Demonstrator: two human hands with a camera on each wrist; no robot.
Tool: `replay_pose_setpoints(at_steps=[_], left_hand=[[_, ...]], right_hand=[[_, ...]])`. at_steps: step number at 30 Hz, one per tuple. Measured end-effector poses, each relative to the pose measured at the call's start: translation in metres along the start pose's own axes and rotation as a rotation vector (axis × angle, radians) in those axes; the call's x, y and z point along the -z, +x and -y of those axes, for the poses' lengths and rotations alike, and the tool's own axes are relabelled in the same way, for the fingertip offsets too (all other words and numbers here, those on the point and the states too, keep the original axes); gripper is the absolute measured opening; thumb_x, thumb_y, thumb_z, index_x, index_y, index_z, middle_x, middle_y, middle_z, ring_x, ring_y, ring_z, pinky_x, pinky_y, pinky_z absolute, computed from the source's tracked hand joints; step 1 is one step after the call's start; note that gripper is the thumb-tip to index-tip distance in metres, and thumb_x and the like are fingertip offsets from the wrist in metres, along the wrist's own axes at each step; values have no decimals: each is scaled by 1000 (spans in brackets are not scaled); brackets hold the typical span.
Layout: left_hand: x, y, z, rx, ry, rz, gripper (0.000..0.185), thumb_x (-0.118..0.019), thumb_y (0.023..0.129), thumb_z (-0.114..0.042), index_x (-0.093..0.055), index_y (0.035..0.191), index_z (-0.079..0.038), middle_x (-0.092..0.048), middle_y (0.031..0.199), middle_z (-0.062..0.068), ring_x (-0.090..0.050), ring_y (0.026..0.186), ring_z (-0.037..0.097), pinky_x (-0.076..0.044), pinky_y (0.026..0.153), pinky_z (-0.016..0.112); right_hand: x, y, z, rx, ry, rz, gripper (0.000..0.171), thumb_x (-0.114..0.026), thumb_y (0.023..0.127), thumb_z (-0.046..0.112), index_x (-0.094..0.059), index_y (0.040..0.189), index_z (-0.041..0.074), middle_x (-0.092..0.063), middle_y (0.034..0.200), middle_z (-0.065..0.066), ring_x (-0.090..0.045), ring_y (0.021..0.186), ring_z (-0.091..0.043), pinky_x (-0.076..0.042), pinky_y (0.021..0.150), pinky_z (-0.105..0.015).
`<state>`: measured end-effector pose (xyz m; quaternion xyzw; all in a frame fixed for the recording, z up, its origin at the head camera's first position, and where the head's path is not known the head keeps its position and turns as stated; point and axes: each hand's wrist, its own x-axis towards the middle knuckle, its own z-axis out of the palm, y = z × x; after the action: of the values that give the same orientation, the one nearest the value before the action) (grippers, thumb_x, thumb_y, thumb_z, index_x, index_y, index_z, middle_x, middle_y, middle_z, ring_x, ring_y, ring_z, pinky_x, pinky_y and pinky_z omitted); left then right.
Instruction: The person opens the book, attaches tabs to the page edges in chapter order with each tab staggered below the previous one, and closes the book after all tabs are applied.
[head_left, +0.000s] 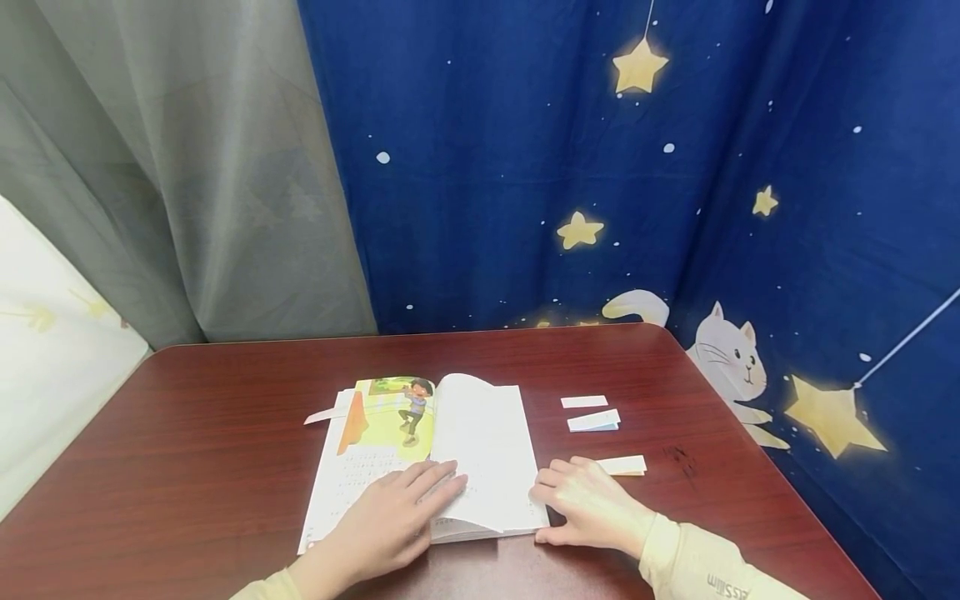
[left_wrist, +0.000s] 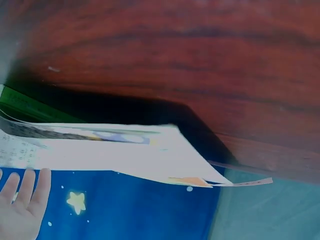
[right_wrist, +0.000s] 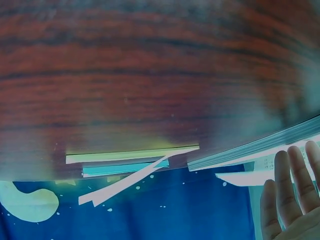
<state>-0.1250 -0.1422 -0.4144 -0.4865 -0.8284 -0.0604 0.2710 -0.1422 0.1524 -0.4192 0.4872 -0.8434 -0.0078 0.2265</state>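
An open book (head_left: 487,442) lies on the table, a coloured picture on its left page and a mostly white right page with a curved-up sheet beside the spine. My left hand (head_left: 401,512) rests across the lower middle of the book, fingers extended. At the book's lower right corner, my right hand (head_left: 588,508) touches the edge with its fingers, the thumb near the corner. Its fingers look straight and slightly spread in the right wrist view. A thin paper strip (head_left: 322,415) sticks out from the book's left side.
Right of the book lie a white strip (head_left: 585,402), a folded strip (head_left: 594,421) and a yellow-edged strip (head_left: 626,466), partly behind my right hand. The reddish-brown table (head_left: 210,450) ends at a blue curtain (head_left: 487,167) and a grey one (head_left: 225,208).
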Motion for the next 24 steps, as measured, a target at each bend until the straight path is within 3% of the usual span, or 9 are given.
replay_pose_setpoints(at_steps=[6,17,24], left_hand=[[5,0,0,13,27,-51,52,-13,87,-17,-42,129,-9,-42,129,9,-40,116,25,-36,85,43],[13,-9,9,95,98,-24,55,-9,85,-13,-43,129,-8,-37,134,11,-30,124,28,-21,93,54],[14,-17,17,137,148,8,60,-16,75,-10,-43,129,-8,-37,133,13,-28,124,30,-11,92,62]], right_hand=[[0,0,1,-1,2,13,37,-69,60,50,-59,78,19,-49,71,10,-44,62,-10,-29,50,-22],[0,0,0,1,-1,18,35,-70,61,49,-58,76,19,-48,69,10,-44,62,-10,-29,49,-22],[-1,0,0,7,1,14,35,-69,61,49,-58,76,19,-47,69,10,-44,61,-10,-29,49,-22]])
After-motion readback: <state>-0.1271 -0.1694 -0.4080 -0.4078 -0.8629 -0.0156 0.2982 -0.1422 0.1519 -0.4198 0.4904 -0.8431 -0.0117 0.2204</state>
